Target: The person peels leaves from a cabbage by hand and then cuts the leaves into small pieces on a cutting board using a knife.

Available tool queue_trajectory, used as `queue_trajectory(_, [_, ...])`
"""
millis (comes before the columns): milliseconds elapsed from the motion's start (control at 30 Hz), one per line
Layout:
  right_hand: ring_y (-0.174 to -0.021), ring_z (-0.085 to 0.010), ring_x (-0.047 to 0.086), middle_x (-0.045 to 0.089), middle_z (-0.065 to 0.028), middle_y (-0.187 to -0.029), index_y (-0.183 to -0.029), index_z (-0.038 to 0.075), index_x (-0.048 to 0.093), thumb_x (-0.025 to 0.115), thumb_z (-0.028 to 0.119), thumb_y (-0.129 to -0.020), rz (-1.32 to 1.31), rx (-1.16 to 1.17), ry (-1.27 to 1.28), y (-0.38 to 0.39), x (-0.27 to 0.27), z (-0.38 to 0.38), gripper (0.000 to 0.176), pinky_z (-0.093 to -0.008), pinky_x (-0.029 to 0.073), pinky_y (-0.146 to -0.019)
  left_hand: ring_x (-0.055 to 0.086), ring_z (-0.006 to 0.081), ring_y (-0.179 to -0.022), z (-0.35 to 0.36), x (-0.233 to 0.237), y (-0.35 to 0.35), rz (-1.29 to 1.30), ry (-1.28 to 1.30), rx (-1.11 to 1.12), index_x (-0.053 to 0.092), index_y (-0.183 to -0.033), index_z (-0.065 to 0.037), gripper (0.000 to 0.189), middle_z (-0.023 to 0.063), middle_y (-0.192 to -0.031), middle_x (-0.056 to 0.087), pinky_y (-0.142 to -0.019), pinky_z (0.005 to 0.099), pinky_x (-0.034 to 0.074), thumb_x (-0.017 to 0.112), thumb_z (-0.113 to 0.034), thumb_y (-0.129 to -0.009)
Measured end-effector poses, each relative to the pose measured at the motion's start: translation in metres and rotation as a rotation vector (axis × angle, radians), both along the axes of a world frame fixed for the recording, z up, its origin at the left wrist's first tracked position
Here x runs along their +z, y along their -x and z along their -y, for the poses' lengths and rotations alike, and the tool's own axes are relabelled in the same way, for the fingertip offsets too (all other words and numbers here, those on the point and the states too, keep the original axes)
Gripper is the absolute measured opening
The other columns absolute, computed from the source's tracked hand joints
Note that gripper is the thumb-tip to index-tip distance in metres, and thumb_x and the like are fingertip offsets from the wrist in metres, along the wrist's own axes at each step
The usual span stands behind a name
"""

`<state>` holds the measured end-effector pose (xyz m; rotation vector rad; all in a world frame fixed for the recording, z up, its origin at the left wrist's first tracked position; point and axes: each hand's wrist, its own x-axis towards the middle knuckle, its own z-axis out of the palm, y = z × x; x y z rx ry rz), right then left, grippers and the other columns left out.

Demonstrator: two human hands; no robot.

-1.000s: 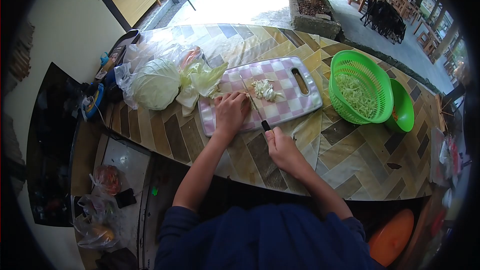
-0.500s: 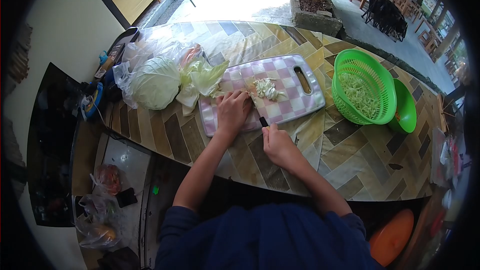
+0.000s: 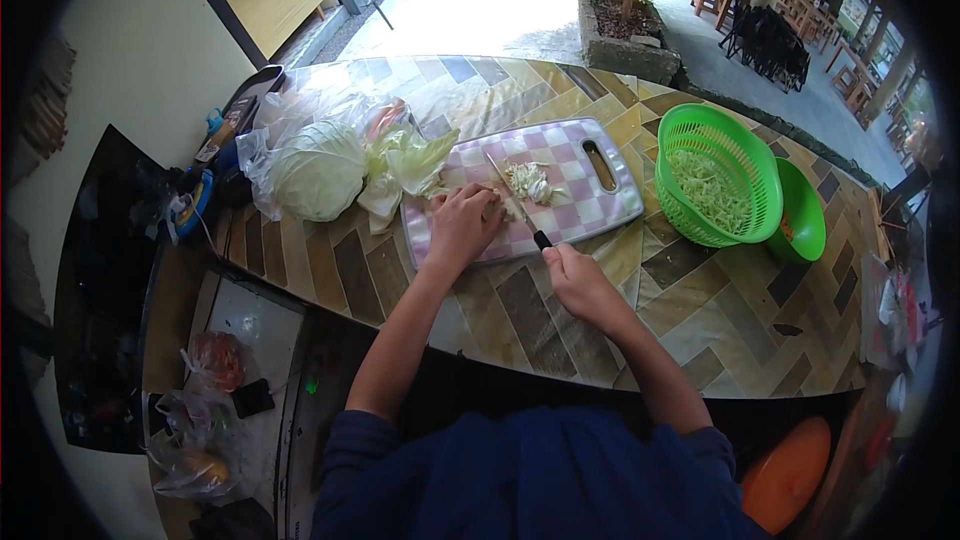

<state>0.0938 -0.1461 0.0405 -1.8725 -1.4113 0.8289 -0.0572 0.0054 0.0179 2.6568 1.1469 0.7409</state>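
My right hand (image 3: pixel 577 278) is closed round the black handle of a knife (image 3: pixel 519 206), whose blade slants up and left across the pink-and-white checkered cutting board (image 3: pixel 583 217). My left hand (image 3: pixel 464 225) lies on the board left of the blade, fingers curled over a piece of cabbage mostly hidden under them. Just right of the blade sits a small heap of chopped cabbage (image 3: pixel 530 183). Beside the board on the left are loose cabbage leaves (image 3: pixel 413 162) and a large pale cabbage (image 3: pixel 318 172), partly in a clear plastic bag.
At the right stands a green basket (image 3: pixel 766 195) holding shredded cabbage, with a green bowl (image 3: pixel 812 223) beside it. A black dark-screened panel (image 3: pixel 100 310) is at the left. Bagged produce (image 3: pixel 212 360) lies on a lower shelf. An orange lid-like disc (image 3: pixel 787 475) is below the table.
The knife and my right hand have shifted slightly right and down, showing more of the blade. My left hand stays on the cabbage. The whole view has tilted a little.
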Motion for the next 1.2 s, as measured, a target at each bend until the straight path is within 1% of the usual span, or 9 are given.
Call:
queue_trajectory(100, [-0.06, -0.0301, 0.054, 0.055, -0.016, -0.064, -0.088, -0.002, 0.051, 0.041, 0.031, -0.102, -0.093, -0.016, -0.116, -0.008, -0.016, 0.001, 0.037, -0.0408, 0.042, -0.059, 0.061, 0.0233, -0.103, -0.004, -0.003, 0.004, 0.003, 0.029, -0.029, 0.07, -0.101, -0.011, 0.028, 0.0027, -0.104, 0.068, -0.092, 0.0404, 0.037, 0.069, -0.031, -0.081])
queue_trajectory(200, [-0.057, -0.0188, 0.051, 0.051, -0.0109, -0.061, -0.086, -0.001, 0.05, 0.041, 0.031, -0.103, -0.14, -0.045, -0.084, -0.004, -0.008, 0.006, 0.037, -0.0377, 0.041, -0.056, 0.061, 0.0237, -0.102, -0.001, -0.002, -0.004, 0.005, 0.064, 0.041, 0.07, -0.099, -0.011, 0.028, 0.0029, -0.104, 0.068, -0.09, 0.041, 0.037, 0.071, -0.031, -0.08])
queue_trajectory(300, [-0.056, -0.0152, 0.051, 0.049, -0.0085, -0.059, -0.085, 0.0, 0.05, 0.04, 0.031, -0.103, -0.161, -0.056, -0.067, 0.001, -0.004, 0.011, 0.037, -0.037, 0.04, -0.054, 0.061, 0.0243, -0.1, 0.004, 0.0, -0.009, 0.033, 0.08, 0.087, 0.069, -0.096, -0.011, 0.025, 0.0033, -0.103, 0.067, -0.088, 0.0418, 0.037, 0.072, -0.027, -0.078])
queue_trajectory(400, [-0.053, -0.0254, 0.053, 0.052, -0.014, -0.059, -0.085, -0.001, 0.05, 0.04, 0.03, -0.103, -0.141, -0.05, -0.053, 0.009, -0.004, 0.012, 0.037, -0.0414, 0.041, -0.054, 0.061, 0.0245, -0.1, 0.004, -0.001, -0.009, 0.051, 0.107, 0.108, 0.069, -0.096, -0.011, 0.024, 0.0037, -0.101, 0.067, -0.087, 0.0416, 0.037, 0.073, -0.025, -0.077])
queue_trajectory(500, [-0.075, -0.0481, 0.06, 0.061, -0.0289, -0.074, -0.089, -0.004, 0.051, 0.039, 0.031, -0.102, -0.047, -0.027, -0.018, 0.013, -0.007, 0.01, 0.04, -0.0531, 0.045, -0.066, 0.061, 0.0246, -0.1, 0.003, -0.004, -0.01, 0.058, 0.103, 0.118, 0.069, -0.096, -0.011, 0.023, 0.0036, -0.1, 0.067, -0.086, 0.0417, 0.038, 0.073, -0.024, -0.077])
queue_trajectory(700, [-0.075, -0.0496, 0.061, 0.061, -0.0317, -0.075, -0.093, -0.006, 0.05, 0.039, 0.03, -0.102, 0.091, -0.005, 0.042, 0.019, 0.001, 0.01, 0.039, -0.0555, 0.047, -0.069, 0.061, 0.0238, -0.1, 0.001, -0.001, -0.009, 0.034, 0.108, 0.109, 0.069, -0.095, -0.012, 0.021, 0.0023, -0.1, 0.067, -0.085, 0.0415, 0.038, 0.072, -0.023, -0.077])
queue_trajectory(967, [-0.077, -0.0504, 0.061, 0.062, -0.0333, -0.076, -0.095, -0.009, 0.05, 0.039, 0.029, -0.102, 0.086, 0.043, 0.003, 0.015, -0.003, -0.008, 0.039, -0.0561, 0.048, -0.069, 0.061, 0.0242, -0.096, 0.0, -0.004, -0.011, 0.064, 0.067, 0.084, 0.069, -0.092, -0.012, 0.016, 0.0008, -0.098, 0.068, -0.085, 0.042, 0.038, 0.07, -0.019, -0.078])
queue_trajectory(1067, [-0.078, -0.0506, 0.061, 0.062, -0.0339, -0.077, -0.096, -0.009, 0.05, 0.039, 0.028, -0.102, 0.088, 0.043, 0.007, 0.016, -0.004, -0.013, 0.039, -0.0564, 0.048, -0.07, 0.061, 0.0236, -0.098, -0.002, -0.007, -0.008, 0.086, 0.045, 0.048, 0.069, -0.093, -0.012, 0.015, 0.0006, -0.097, 0.068, -0.088, 0.0422, 0.037, 0.069, -0.018, -0.079])
queue_trajectory(1200, [-0.078, -0.05, 0.061, 0.062, -0.0322, -0.075, -0.1, -0.006, 0.049, 0.04, 0.028, -0.101, 0.066, 0.03, 0.059, 0.007, 0.004, 0.0, 0.035, -0.0558, 0.047, -0.069, 0.062, 0.0218, -0.103, -0.008, -0.005, -0.001, 0.064, 0.037, -0.016, 0.071, -0.096, -0.012, 0.016, 0.0008, -0.105, 0.069, -0.094, 0.0401, 0.036, 0.068, -0.019, -0.082])
